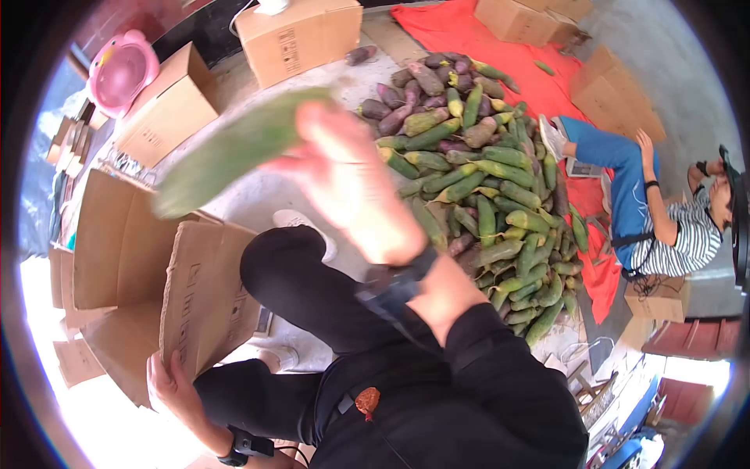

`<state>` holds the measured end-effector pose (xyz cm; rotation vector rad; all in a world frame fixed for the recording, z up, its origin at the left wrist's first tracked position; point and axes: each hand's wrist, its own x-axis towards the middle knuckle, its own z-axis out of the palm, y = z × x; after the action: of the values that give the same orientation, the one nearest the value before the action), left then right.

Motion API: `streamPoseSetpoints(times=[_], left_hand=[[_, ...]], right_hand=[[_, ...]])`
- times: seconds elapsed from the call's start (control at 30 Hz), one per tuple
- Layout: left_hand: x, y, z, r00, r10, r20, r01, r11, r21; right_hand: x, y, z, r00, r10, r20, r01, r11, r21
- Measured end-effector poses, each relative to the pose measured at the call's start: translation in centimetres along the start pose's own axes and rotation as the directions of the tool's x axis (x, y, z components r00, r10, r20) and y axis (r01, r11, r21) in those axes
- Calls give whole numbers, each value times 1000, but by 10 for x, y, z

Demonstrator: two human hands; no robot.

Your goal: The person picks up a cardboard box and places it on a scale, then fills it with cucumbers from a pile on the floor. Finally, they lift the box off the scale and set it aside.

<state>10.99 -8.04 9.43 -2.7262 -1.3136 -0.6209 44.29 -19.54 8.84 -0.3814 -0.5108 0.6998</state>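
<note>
My right hand (pixel 344 176) is raised in front of me, closed around one end of a long green radish (pixel 234 152). Motion blurs both the hand and the radish, which points left above an open cardboard box (pixel 207 293). Down at the lower left, my left hand (pixel 173 395) grips the edge of that box's near flap, its fingers partly hidden. The inside of the box shows only in part. A large heap of green radishes (pixel 508 168) lies on the floor to the right, with purple radishes (pixel 398 117) at its far side.
A red sheet (pixel 437 23) lies under and behind the heap. Another person (pixel 664 211) sits at the right. More cardboard boxes (pixel 301 43) stand at the back, and a pink basin (pixel 123 70) is at the upper left. One purple radish (pixel 361 55) lies apart.
</note>
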Motion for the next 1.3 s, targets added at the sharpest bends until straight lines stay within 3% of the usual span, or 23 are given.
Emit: streamPoseSetpoints(times=[0.1, 0.17, 0.23, 0.33, 0.37, 0.43, 0.53, 0.57, 0.6, 0.67, 0.8, 0.87, 0.9, 0.97, 1.1, 1.17, 1.3], left_hand=[[1, -9, 5, 999, 35, -16, -35, 999, -22], [0, -14, 4, 999, 51, -8, -51, 998, -40], [0, -15, 6, 998, 49, -29, -49, 999, 13], [1, -15, 5, 999, 17, -36, -16, 999, 48], [1, -14, 4, 1000, -2, -31, 2, 1000, 26], [4, -10, 2, 999, -36, 9, 36, 999, 24], [3, -11, 4, 998, -51, 24, 52, 997, -50], [2, -11, 6, 999, -43, -3, 43, 993, -111], [2, -10, 7, 999, -42, 8, 43, 994, -105], [1, -10, 6, 997, -76, 19, 78, 984, -158], [1, -11, 8, 996, -79, 29, 83, 983, -165], [0, -13, 8, 990, -134, 39, 139, 974, -181], [-1, -14, 7, 990, -134, 43, 140, 976, -168], [-1, -15, 9, 988, -156, 20, 157, 978, -140], [0, -14, 8, 977, -211, 16, 211, 969, -131], [-1, -18, 7, 963, -264, 54, 269, 955, -123], [-1, -12, 6, 949, -315, 28, 317, 945, -78]], right_hand=[[26, 32, 76, 1000, -7, 21, 7, 1000, -4], [34, 62, 96, 987, -49, 152, 87, 965, -249], [31, 82, 97, 972, 13, 236, 93, 896, -434], [26, 86, 61, 960, -70, 272, 206, 834, -511], [25, 84, 37, 966, -81, 245, 223, 741, -633], [12, 58, -21, 990, 35, 136, 80, 657, -749], [-22, 20, -124, 974, 197, -114, -160, 235, -959], [-39, 13, -159, 933, 240, -269, -310, 153, -938], [-59, 8, -200, 908, 235, -348, -361, 13, -933], [-112, 0, -272, 880, 249, -404, -348, -241, -906], [-213, 3, -339, 652, 329, -683, -533, -441, -722], [-243, 13, -353, 548, 372, -749, -457, -617, -640], [-257, 19, -355, 542, 383, -748, -458, -612, -645], [-273, 29, -357, 478, 474, -739, -287, -711, -642], [-289, 49, -364, 445, 496, -745, -329, -684, -651], [-291, 54, -360, 341, 511, -789, -219, -773, -595], [-291, 55, -356, 301, 550, -779, -165, -774, -611]])
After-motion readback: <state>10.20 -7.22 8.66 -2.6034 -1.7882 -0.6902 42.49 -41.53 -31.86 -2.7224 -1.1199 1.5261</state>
